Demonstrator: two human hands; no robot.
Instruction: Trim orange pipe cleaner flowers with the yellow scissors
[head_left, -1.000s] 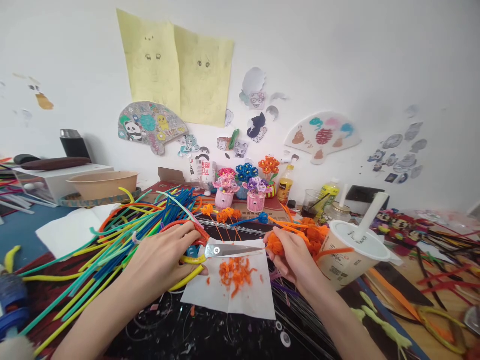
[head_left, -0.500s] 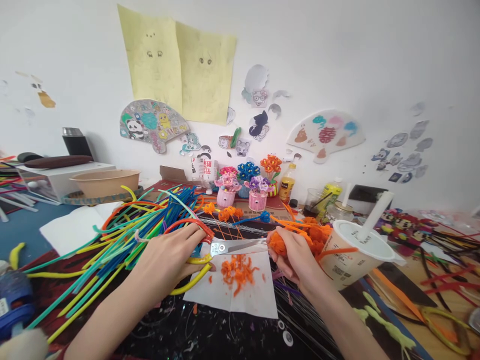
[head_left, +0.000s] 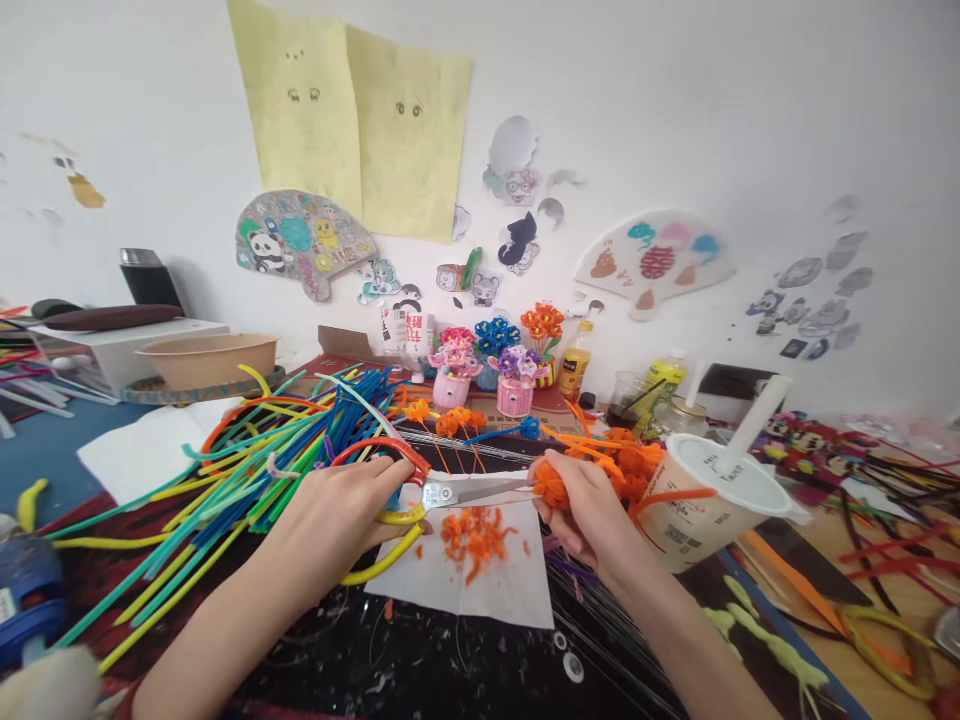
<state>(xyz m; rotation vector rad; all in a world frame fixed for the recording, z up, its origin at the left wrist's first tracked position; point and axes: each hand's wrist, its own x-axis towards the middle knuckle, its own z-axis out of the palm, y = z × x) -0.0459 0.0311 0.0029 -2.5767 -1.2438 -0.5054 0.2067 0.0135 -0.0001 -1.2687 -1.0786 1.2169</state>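
My left hand [head_left: 347,505] is closed on a pair of scissors [head_left: 442,492] with one red and one yellow handle loop. Their blades point right and reach the orange fuzzy pipe-cleaner flower [head_left: 551,486]. That flower is pinched in the fingers of my right hand [head_left: 581,510], which hide part of it. Below the blades, a white paper sheet [head_left: 450,590] carries a heap of orange fuzz clippings [head_left: 480,537]. More orange pipe-cleaner pieces [head_left: 622,458] lie just behind my right hand.
Many coloured pipe cleaners [head_left: 247,480] spread out on the left. A lidded cup [head_left: 720,500] with a thick straw stands close to my right forearm. Small flower pots [head_left: 454,390] and a yellow-labelled bottle [head_left: 575,362] line the back. A blue bottle [head_left: 30,590] is at the left edge.
The view has shifted slightly. Both hands keep their hold, and the scissor blades stay beside the orange flower, looking a little more closed than before.
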